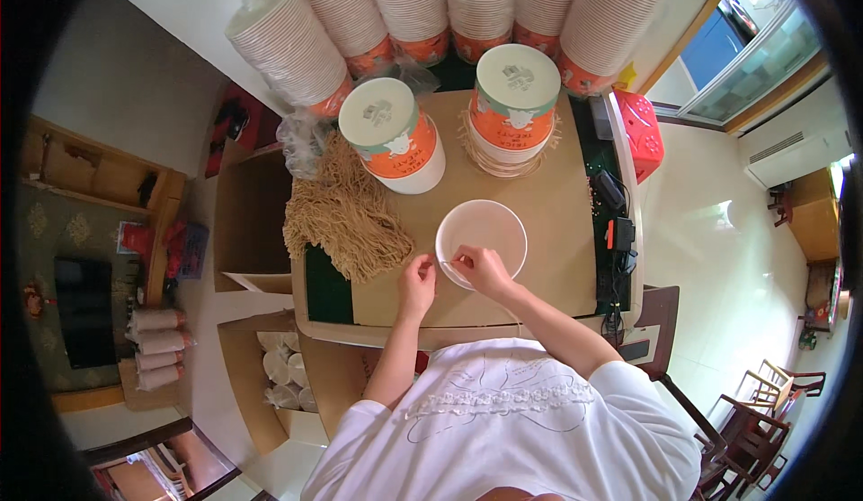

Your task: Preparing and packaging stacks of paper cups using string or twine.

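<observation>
Two hands of mine meet at the centre of the frame, but I start with the biggest thing: the table (pixel 575 267), covered in brown card, which fills the middle. Along the top edge lie five long stacks of paper bowls (pixel 288 47), wrapped in clear plastic, their orange bottoms pointing down at me. Below them, in the upper middle, stand two shorter upright stacks of orange bowls, one on the left (pixel 393 137) and one on the right (pixel 514 105), each topped with a white lid. Left of centre sits a heap of tan paper straw (pixel 346 213), touching the left upright stack. At the far right edge of the table lie a black power adapter (pixel 620 231) and its cables.

Just right of centre rests the single white bowl (pixel 483 231), open side up. My right hand (pixel 483 270) lies on its near rim, fingers curled and pinched together on the edge. My left hand (pixel 416 283) is just beside the bowl's left side, fingertips nearly closed; something thin and pale seems to run between the two hands, but I cannot tell what it is, or whether my left fingers truly grip it.
</observation>
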A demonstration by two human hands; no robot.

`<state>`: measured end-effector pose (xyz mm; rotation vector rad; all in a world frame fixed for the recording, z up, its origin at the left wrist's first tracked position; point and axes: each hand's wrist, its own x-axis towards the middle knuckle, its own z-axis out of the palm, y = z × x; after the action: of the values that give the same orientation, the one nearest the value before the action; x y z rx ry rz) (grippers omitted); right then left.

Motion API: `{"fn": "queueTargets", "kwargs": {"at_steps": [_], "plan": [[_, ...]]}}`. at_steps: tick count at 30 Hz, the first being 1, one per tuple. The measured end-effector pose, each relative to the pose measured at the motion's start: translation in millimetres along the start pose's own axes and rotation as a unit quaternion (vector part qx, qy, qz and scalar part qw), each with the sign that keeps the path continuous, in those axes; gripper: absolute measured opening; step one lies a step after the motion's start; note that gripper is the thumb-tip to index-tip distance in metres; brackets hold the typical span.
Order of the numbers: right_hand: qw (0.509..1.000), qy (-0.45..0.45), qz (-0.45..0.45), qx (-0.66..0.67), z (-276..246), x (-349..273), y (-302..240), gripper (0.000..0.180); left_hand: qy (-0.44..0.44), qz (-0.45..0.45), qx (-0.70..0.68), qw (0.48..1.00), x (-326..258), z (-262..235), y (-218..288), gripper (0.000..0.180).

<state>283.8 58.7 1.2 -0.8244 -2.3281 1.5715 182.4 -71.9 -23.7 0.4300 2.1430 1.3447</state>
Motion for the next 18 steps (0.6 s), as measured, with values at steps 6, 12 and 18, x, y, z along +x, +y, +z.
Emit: {"fn": "queueTargets", "kwargs": {"at_steps": [6,12,18], "plan": [[0.999,0.013,-0.007,-0.033,6.8,1.1,3.9,0.012,-0.004,0.058,0.05,0.997,-0.1,0.8,-7.0,0.014],[0.999,0.0,0.015,-0.051,7.8,4.0,3.7,0.013,-0.005,0.057,0.064,0.996,-1.0,2.7,-8.4,0.017],[1.0,0.003,0.021,-0.002,2.4,1.7,-1.1,0.013,0.043,0.084,0.046,0.994,-14.9,-3.4,29.9,0.021]]}}
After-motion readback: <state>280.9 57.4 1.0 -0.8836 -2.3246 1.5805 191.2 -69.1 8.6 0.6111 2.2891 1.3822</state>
